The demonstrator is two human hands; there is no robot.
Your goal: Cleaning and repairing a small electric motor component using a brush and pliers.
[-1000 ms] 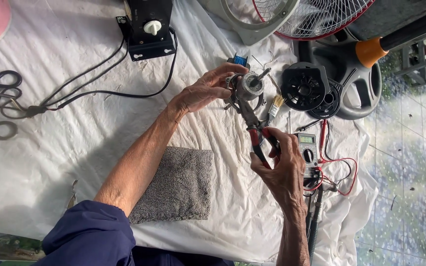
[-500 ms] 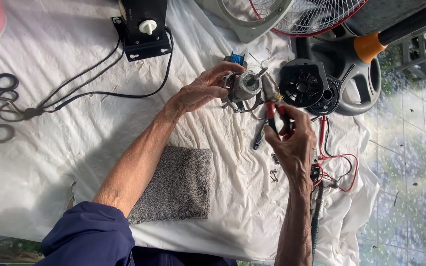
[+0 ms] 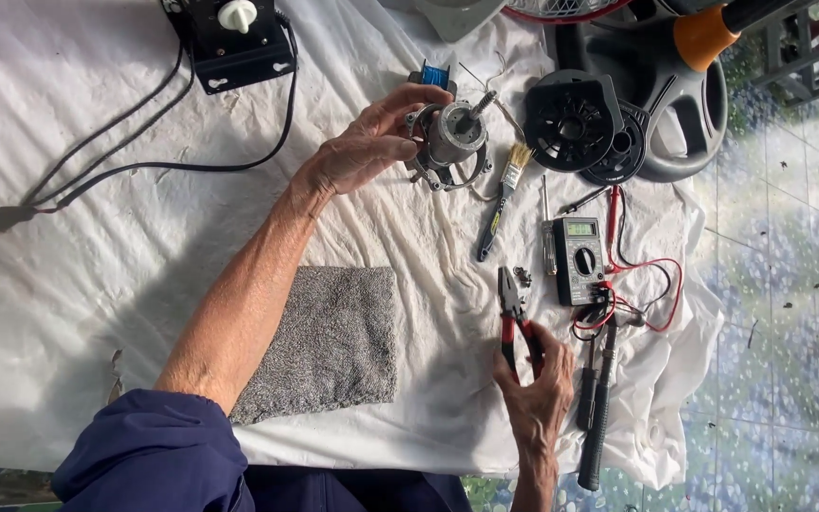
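- Red-handled pliers (image 3: 514, 318) sit in the right hand (image 3: 537, 398). Its grip is closed on the handles, and the pliers' nose points away from the person and rests low over the cloth.
- A dark-handled hammer (image 3: 597, 427) lies just right of that grip. A grey towel (image 3: 324, 341) lies well to its left.
- A multimeter (image 3: 578, 261) with red leads lies just beyond the right grip. Small loose screws (image 3: 523, 276) lie beside the pliers' nose.
- A small paintbrush (image 3: 500, 204) lies between the two grips.
- The left hand (image 3: 362, 147) holds a fan motor (image 3: 452, 142). Its grip is closed on the motor's side, with the shaft pointing up and to the right.
- Judgement: the motor is steadied for work and the pliers are held well short of it. The next move calls for bringing the nose across to the motor's frame or wiring without shifting the left grip.
- A black fan housing (image 3: 571, 118) lies right of the left grip. A black control box (image 3: 239, 43) with its cable lies beyond and to the left.
- A creased white cloth (image 3: 97, 237) covers the bench. A patterned tiled floor (image 3: 789, 284) shows to the right.
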